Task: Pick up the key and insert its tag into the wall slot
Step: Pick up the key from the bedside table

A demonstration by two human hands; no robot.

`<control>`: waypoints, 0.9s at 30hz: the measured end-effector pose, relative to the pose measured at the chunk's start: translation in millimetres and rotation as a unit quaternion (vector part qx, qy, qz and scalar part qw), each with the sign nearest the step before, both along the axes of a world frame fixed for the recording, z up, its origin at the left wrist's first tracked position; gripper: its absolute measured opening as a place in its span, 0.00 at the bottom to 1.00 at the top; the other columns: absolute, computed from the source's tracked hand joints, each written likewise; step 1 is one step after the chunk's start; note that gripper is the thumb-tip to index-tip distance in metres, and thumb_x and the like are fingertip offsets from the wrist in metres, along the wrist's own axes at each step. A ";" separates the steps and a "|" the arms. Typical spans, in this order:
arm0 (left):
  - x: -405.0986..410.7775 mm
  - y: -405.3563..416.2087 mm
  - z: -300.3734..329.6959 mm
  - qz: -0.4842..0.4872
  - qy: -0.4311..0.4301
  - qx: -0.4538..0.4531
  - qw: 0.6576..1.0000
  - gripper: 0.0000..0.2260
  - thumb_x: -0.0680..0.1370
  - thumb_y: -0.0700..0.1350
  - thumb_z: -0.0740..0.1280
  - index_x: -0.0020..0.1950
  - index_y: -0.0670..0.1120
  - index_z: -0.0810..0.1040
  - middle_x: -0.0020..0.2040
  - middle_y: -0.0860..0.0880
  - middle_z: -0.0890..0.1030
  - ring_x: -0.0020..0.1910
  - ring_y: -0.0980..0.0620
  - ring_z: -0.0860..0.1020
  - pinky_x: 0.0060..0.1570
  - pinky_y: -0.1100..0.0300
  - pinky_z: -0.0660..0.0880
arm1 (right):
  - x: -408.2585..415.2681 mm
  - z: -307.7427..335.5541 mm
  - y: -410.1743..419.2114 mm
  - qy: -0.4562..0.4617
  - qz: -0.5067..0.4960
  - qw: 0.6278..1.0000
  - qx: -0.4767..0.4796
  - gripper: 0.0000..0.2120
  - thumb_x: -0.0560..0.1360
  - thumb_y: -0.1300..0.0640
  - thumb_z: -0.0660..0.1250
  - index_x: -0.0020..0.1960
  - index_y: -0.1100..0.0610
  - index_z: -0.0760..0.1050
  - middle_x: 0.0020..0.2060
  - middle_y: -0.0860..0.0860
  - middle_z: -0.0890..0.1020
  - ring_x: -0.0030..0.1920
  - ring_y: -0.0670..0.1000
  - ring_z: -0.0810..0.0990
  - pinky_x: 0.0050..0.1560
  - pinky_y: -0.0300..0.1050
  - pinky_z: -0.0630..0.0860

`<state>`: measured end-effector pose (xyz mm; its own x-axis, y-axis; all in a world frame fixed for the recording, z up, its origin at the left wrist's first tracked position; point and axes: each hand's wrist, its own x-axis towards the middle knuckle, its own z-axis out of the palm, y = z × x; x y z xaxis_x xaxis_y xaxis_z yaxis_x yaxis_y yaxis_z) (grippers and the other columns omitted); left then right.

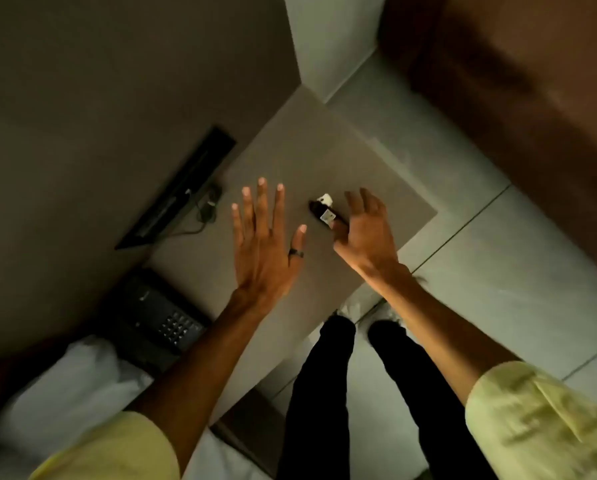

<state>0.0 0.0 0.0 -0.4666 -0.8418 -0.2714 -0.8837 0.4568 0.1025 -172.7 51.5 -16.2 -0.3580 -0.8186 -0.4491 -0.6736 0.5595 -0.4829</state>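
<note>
- Head camera view looks down on my two hands over the pale grey square tabletop.
- Just off the thumb side of my right hand lies the black oblong key tag with its white label; my thumb seems to touch its near end, though I cannot tell if I grip it yet.
- Its long axis runs slantwise, from my right thumb away toward the far left.
- My right fingers are loosely curled and parted, not clamped.
- My left hand, a dark ring on the thumb, hovers spread flat and empty, near the tag but farther off.
- So the right hand should take it, I judge.
</note>
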 end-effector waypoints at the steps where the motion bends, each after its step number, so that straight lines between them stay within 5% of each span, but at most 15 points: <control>1: 3.1 1.7 -10.5 -0.005 -0.009 0.005 1.000 0.33 0.88 0.62 0.48 0.88 0.47 0.48 0.88 0.40 0.46 0.85 0.42 0.38 0.86 0.39 0.44 | 4.1 -11.6 0.3 -0.013 -0.011 1.000 -0.019 0.27 0.77 0.56 0.69 0.73 0.61 0.68 0.70 0.64 0.73 0.70 0.66 0.71 0.71 0.53 0.69; 7: 14.7 5.7 -55.4 -0.011 0.014 0.011 1.000 0.32 0.88 0.62 0.51 0.89 0.48 0.50 0.88 0.39 0.47 0.87 0.37 0.44 0.86 0.39 0.45 | 17.6 -48.9 -19.5 -0.018 -0.023 0.999 -0.027 0.24 0.78 0.52 0.71 0.70 0.57 0.69 0.62 0.60 0.77 0.60 0.63 0.78 0.54 0.52 0.78; 14: 6.7 2.4 -67.6 -0.004 0.018 0.009 1.000 0.32 0.88 0.62 0.50 0.89 0.48 0.51 0.88 0.39 0.47 0.87 0.35 0.44 0.86 0.39 0.43 | 12.0 -57.6 -35.4 -0.007 -0.036 0.999 -0.009 0.28 0.76 0.61 0.73 0.72 0.56 0.67 0.59 0.61 0.81 0.58 0.63 0.82 0.54 0.55 0.82; 20: -11.0 1.2 -48.3 -0.015 0.035 -0.001 0.999 0.32 0.88 0.62 0.50 0.89 0.48 0.51 0.88 0.39 0.47 0.87 0.36 0.44 0.86 0.39 0.44 | -12.5 -39.9 -30.4 -0.039 -0.046 0.998 0.034 0.19 0.74 0.67 0.70 0.64 0.60 0.75 0.55 0.61 0.84 0.56 0.64 0.84 0.55 0.57 0.83; 24: -32.5 0.9 -16.9 -0.023 0.057 -0.016 0.998 0.32 0.89 0.62 0.51 0.89 0.49 0.50 0.88 0.39 0.46 0.87 0.36 0.43 0.86 0.41 0.42 | -49.7 -6.2 -17.8 -0.039 -0.055 0.998 0.004 0.08 0.73 0.63 0.71 0.51 0.57 0.84 0.47 0.56 0.88 0.49 0.59 0.86 0.50 0.50 0.85; 27: -58.1 1.7 26.3 -0.030 0.084 -0.032 0.995 0.32 0.89 0.63 0.50 0.89 0.50 0.50 0.88 0.40 0.45 0.87 0.37 0.41 0.86 0.43 0.40 | -84.6 43.3 -7.6 -0.056 -0.091 0.993 -0.047 0.12 0.72 0.61 0.73 0.54 0.53 0.86 0.47 0.52 0.89 0.47 0.54 0.87 0.47 0.39 0.79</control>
